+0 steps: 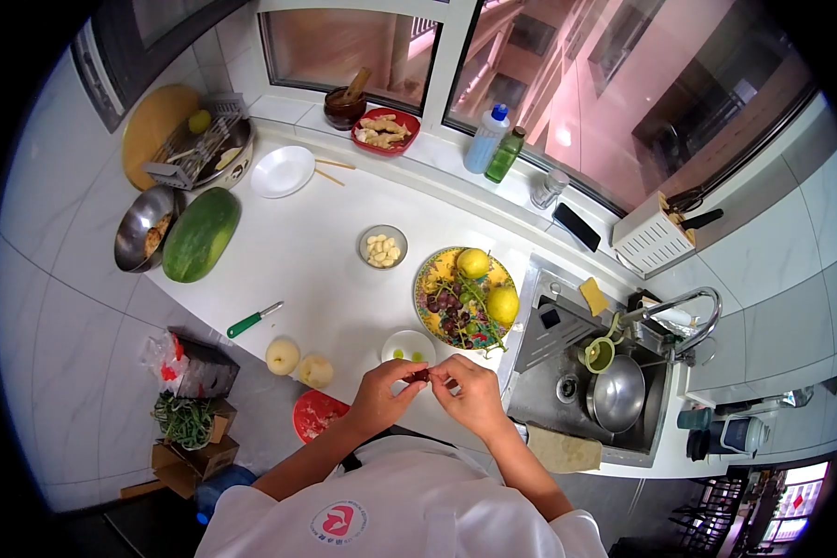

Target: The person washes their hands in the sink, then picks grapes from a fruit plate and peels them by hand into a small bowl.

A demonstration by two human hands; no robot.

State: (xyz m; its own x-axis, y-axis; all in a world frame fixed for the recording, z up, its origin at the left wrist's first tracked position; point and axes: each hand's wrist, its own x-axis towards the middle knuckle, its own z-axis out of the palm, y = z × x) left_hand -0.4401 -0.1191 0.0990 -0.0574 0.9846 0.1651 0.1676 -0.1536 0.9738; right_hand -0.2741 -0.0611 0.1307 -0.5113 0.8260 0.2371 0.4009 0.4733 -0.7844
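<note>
My left hand (379,392) is closed in a pinch around a dark red grape (419,376) at the counter's near edge. Fingertips of my right hand (471,398) meet the grape from the other side, pinched together; whatever they grip there is too small to make out. Just beyond both hands is a small white bowl (407,337) with a couple of green pieces inside. Behind it to the right, a patterned yellow plate (431,263) carries grapes on stems (458,307) and two yellow fruits (503,304).
A grey bowl of garlic cloves (382,247) stands mid-counter. Leftward are a green-handled knife (254,320), two pale peeled fruits (298,363) and a watermelon (201,234). The sink (546,420) with a metal bowl (617,394) is at right. A red container (318,416) sits below the edge.
</note>
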